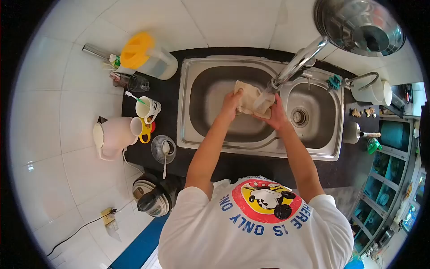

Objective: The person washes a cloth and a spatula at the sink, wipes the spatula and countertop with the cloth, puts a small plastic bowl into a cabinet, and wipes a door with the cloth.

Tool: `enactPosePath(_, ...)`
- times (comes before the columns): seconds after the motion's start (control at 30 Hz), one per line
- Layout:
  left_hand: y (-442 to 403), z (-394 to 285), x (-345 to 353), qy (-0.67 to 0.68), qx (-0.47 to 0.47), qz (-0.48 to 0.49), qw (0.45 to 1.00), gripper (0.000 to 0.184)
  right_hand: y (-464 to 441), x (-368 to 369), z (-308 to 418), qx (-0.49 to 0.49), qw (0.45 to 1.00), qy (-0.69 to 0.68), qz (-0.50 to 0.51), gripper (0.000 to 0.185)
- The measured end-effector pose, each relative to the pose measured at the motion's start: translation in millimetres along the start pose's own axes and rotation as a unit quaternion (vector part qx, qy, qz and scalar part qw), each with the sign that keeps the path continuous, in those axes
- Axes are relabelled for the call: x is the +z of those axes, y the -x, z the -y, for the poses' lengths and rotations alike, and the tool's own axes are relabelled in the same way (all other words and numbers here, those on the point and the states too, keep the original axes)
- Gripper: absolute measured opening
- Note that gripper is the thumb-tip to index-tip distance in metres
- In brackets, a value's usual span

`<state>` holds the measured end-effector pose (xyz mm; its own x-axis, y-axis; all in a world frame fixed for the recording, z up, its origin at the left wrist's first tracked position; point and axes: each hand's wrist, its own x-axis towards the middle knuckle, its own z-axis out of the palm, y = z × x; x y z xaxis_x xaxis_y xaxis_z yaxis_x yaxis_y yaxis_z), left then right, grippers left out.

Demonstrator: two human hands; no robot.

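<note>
A beige cloth (247, 96) is held up between my two hands, over the large basin (208, 107) of a steel sink. My left hand (232, 104) grips its left edge, the thumb on top. At the lower right side, my right hand (277, 114) has hold of the cloth, with some fingers hidden beneath it. Water runs from the chrome faucet (286, 71) onto the cloth's right part. The smaller basin (309, 127), with its drain, lies to the right of my right hand.
Left of the sink stand a yellow-lidded pitcher (154, 58), a cup with a toothbrush (150, 110), a yellow mug (145, 131), a pink kettle (117, 134) and a glass bowl with a spoon (160, 154). A steel pot (358, 27) is at upper right, near a white container (365, 92).
</note>
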<state>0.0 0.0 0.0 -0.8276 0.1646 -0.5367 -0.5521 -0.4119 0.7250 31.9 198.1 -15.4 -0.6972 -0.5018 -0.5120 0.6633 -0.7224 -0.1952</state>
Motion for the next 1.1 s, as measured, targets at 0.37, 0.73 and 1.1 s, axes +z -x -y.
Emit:
enactPosePath(0.37,13.2,43.0,-13.6,-0.038,-0.141,-0.087,0.985,0.035,-7.8,-8.6,-34.4,-0.305,0.903,0.209,-0.218,0.03)
enactPosePath(0.73,-25.3,92.8,-5.9,0.196,-0.213,-0.006,0.957,0.044,-15.5,29.4,-78.7,-0.37,0.628,0.651,-0.21,0.033)
enactPosePath(1.1,-65.5,104.6,-3.6,0.107,-0.172,-0.008,0.979,0.038,-92.4,-40.9,-19.1,-0.369,0.657,0.549,-0.363,0.046)
